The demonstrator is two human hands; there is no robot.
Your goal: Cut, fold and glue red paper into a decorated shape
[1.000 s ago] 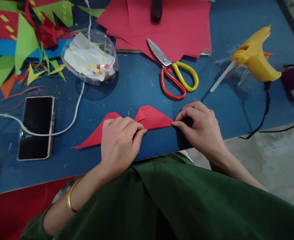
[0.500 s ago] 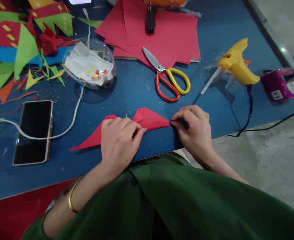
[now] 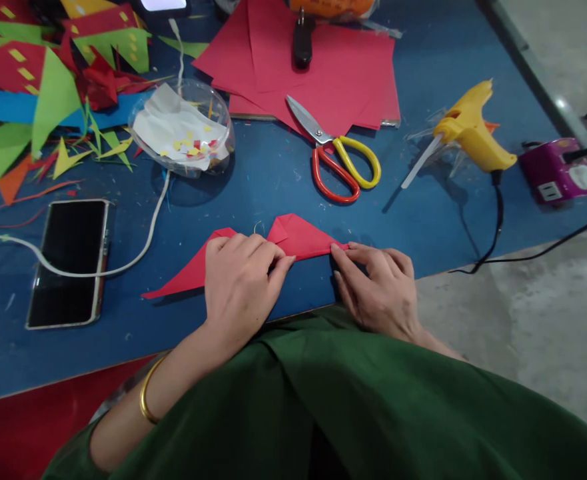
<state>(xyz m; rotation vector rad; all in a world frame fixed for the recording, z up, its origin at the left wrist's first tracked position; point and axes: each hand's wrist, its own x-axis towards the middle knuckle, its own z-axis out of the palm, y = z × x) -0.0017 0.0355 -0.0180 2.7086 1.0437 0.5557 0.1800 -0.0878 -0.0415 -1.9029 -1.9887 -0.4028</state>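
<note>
A folded red paper (image 3: 300, 239) lies along the near edge of the table, with a peaked shape on the right and a thin pointed end on the left. My left hand (image 3: 243, 280) is closed over its middle, thumb and index finger together at the lower edge, hiding part of the paper. At the narrow right end, my right hand (image 3: 380, 290) has its fingertips on the paper, gripping the tip near the fold. A small thin curved piece (image 3: 258, 228) sticks up just behind the paper, too fine to make out.
Scissors (image 3: 323, 140) with red and yellow handles lie beyond the paper, near red sheets (image 3: 293, 87). Rightward is a yellow glue gun (image 3: 473, 127) with a black cord. Leftward are a phone (image 3: 68, 263), a white cable (image 3: 148, 247), a clear bowl (image 3: 230, 137) and coloured paper scraps (image 3: 56, 100).
My right hand has shifted slightly left and down, its fingertips moving from the paper's very tip inward along the lower edge. My left hand stays on the middle.
</note>
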